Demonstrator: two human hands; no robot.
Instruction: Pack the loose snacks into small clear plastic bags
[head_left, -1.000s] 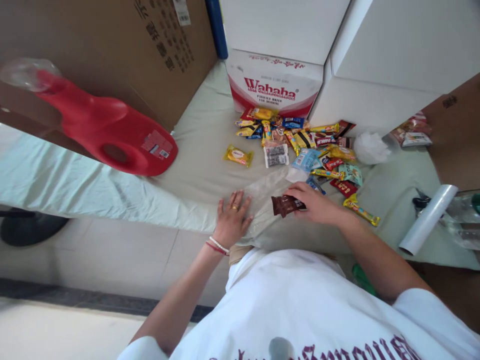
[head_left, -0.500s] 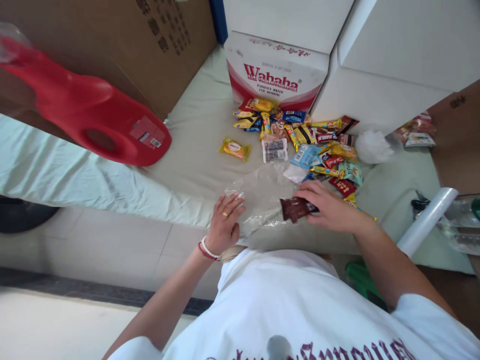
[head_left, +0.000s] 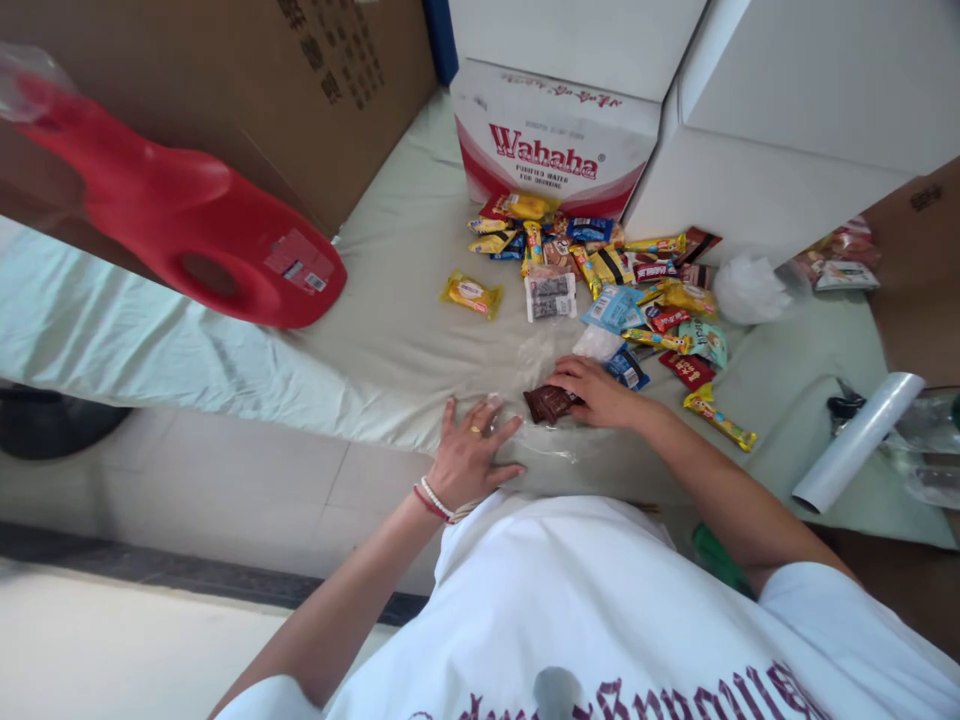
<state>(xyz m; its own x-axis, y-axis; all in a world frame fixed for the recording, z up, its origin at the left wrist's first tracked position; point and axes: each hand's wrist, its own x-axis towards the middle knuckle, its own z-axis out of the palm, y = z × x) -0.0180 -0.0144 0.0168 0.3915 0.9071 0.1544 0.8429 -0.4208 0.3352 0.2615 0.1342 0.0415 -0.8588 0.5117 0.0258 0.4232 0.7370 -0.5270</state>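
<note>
Brown packet (head_left: 547,405) sits gripped in the right hand (head_left: 598,393) (left hand (head_left: 466,457) splayed open).

Illumination is diffuse and moderately bright; shadows are soft. Glare marks the clear plastic (head_left: 559,456) and film roll (head_left: 859,443). Edge distortion stretches the red bottle (head_left: 172,200). Fine carton (head_left: 553,130) print is blurred.

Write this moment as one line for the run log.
left hand: fingers spread | right hand: holding brown packet | snacks: loosely piled beyond
</note>
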